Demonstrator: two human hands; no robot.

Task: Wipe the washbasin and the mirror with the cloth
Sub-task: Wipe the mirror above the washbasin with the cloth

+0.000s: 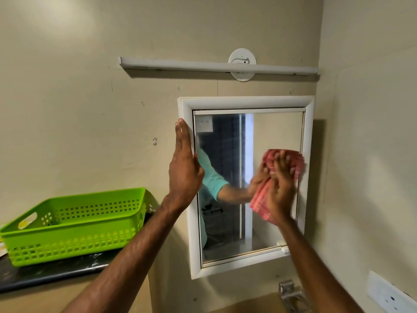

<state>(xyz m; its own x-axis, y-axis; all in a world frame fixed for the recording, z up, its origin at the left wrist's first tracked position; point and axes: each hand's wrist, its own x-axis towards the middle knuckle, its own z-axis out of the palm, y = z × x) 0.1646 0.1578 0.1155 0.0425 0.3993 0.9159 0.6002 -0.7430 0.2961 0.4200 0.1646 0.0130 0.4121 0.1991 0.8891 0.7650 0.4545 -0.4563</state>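
Observation:
A white-framed mirror [276,132] hangs on the beige wall. My right hand [281,190] presses a red checked cloth [261,199] flat against the right half of the glass; the hand is blurred. My left hand [185,163] lies flat with its fingers straight along the left side of the frame, holding nothing. The glass reflects a turquoise sleeve and the cloth. The washbasin is out of sight below; only a chrome tap [290,294] shows at the bottom edge.
A green perforated plastic basket [74,224] stands on a dark shelf [52,274] to the left. A white tube light [216,67] is mounted above the mirror. A white wall socket [388,294] sits on the right-hand wall, low down.

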